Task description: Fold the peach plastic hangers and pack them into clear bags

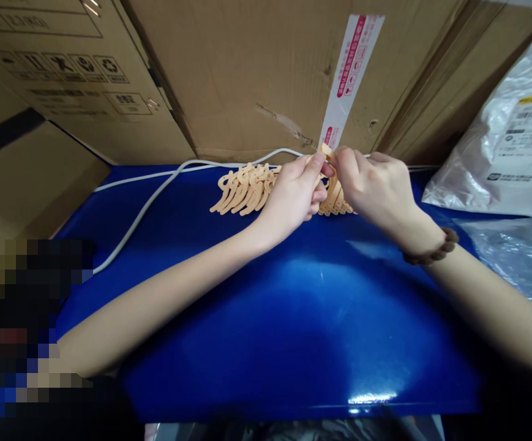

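My left hand (297, 187) and my right hand (371, 184) meet above the back of a blue table. Both have closed fingers on one small beige curved piece (325, 150), whose top edge shows between the fingertips; the rest of it is hidden. Left of my left hand lies a row of overlapping beige pieces (245, 188), flat and curved, with hooked ends. A second cluster of beige pieces (337, 199) lies under and between my hands, partly covered by them. A brown beaded bracelet (431, 248) circles my right wrist.
Cardboard boxes (247, 73) stand along the back and left of the blue table (266, 331). A white cable (141, 214) runs across the table's back left. At the right lie a white plastic parcel bag (490, 153) and clear plastic wrap (518, 251).
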`<move>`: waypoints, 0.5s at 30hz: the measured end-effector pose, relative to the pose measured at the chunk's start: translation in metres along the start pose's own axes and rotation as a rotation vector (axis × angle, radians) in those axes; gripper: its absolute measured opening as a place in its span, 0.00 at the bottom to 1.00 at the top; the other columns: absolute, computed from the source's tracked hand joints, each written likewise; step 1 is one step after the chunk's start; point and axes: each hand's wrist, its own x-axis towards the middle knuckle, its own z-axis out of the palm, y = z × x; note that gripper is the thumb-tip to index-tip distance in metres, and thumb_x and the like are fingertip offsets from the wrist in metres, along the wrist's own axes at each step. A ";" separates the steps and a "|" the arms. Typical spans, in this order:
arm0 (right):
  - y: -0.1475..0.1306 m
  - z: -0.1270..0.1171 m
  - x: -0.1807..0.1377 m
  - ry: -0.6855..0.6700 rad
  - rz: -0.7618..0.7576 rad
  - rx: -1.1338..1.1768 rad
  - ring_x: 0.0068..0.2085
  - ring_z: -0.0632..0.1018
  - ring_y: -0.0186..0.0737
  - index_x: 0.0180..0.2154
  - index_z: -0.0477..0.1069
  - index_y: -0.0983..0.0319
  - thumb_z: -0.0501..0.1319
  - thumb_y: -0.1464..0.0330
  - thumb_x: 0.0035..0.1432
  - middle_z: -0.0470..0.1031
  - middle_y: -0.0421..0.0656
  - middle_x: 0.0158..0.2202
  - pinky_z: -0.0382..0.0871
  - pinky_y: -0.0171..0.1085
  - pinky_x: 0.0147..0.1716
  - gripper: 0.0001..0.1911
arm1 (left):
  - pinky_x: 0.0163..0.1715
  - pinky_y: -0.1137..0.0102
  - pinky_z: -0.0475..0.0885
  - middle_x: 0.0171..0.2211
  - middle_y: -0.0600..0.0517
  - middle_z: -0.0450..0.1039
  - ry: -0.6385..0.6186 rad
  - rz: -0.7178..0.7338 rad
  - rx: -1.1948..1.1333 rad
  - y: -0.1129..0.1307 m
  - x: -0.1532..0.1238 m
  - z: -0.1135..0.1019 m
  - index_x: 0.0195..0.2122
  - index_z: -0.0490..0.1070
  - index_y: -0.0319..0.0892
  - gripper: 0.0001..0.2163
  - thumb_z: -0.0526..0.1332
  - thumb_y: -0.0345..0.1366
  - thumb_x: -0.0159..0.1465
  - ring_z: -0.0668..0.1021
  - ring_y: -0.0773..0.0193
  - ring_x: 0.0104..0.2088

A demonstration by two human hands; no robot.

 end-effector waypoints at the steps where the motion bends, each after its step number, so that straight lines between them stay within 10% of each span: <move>1: -0.003 0.003 0.000 0.018 0.031 0.045 0.32 0.76 0.44 0.43 0.71 0.60 0.45 0.63 0.73 0.73 0.48 0.29 0.65 0.42 0.35 0.18 | 0.17 0.78 0.55 0.20 0.61 0.54 0.018 0.022 0.024 -0.003 0.001 0.000 0.37 0.62 0.44 0.14 0.45 0.42 0.78 0.58 0.77 0.15; 9: 0.004 0.024 0.020 -0.091 0.185 0.308 0.26 0.70 0.42 0.38 0.67 0.58 0.59 0.68 0.62 0.63 0.39 0.21 0.64 0.42 0.33 0.02 | 0.33 0.70 0.67 0.28 0.54 0.67 0.117 0.372 0.543 -0.023 0.004 -0.014 0.45 0.69 0.46 0.12 0.48 0.43 0.77 0.74 0.64 0.29; 15: 0.032 0.018 0.030 -0.029 0.340 0.569 0.27 0.65 0.37 0.28 0.65 0.57 0.54 0.60 0.71 0.66 0.38 0.21 0.61 0.41 0.37 0.17 | 0.39 0.70 0.67 0.28 0.53 0.69 0.117 0.454 0.707 0.006 0.000 -0.032 0.37 0.71 0.44 0.16 0.49 0.43 0.76 0.76 0.62 0.35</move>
